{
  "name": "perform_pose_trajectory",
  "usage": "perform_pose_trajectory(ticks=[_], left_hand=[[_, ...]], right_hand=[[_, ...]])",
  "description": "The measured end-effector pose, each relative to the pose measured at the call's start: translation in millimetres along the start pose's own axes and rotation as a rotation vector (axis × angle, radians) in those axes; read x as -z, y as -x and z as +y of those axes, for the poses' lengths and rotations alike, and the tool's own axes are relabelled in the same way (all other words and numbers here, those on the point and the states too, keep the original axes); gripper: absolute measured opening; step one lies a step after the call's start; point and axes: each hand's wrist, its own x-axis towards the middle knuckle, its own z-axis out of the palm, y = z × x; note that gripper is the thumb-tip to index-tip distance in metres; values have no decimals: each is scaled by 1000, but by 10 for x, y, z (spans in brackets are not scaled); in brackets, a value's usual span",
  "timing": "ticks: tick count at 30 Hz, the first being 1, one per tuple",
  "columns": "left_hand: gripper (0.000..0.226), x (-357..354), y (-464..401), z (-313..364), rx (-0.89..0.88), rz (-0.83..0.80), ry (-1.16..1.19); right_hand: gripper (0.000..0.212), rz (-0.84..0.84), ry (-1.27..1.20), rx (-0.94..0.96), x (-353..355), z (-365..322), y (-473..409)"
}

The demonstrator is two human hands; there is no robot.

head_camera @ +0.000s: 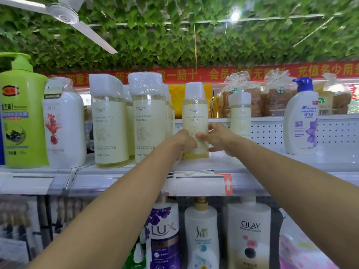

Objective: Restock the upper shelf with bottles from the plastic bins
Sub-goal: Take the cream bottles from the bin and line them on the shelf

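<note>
Your fingers point(201, 136) on both hands curl around the pale-yellow clear plastic bottle point(195, 121), standing on the white upper shelf point(272, 166) right of the matching bottles point(148, 121); next, probably nudge it into line and let go.

The green pump bottle point(21, 113) is cut off at the left edge (its label too), and both hands hide the pale bottle's point(195, 117) lower label.
</note>
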Motion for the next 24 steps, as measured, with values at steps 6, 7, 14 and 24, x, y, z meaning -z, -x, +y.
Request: perform_pose_trajectory(ticks=[6, 7, 14, 24], left_hand=[[47, 61, 233, 73, 75, -76, 82], [48, 80, 311, 96, 60, -82, 148], [60, 90, 1148, 239, -189, 195, 779], [20, -817, 2095, 234, -51, 155, 1169]], right_hand=[[43, 54, 165, -10, 3, -22, 171], [47, 87, 173, 0, 31, -32, 217], [37, 335, 103, 278, 334, -59, 887], [18, 287, -213, 206, 638, 480, 2147]])
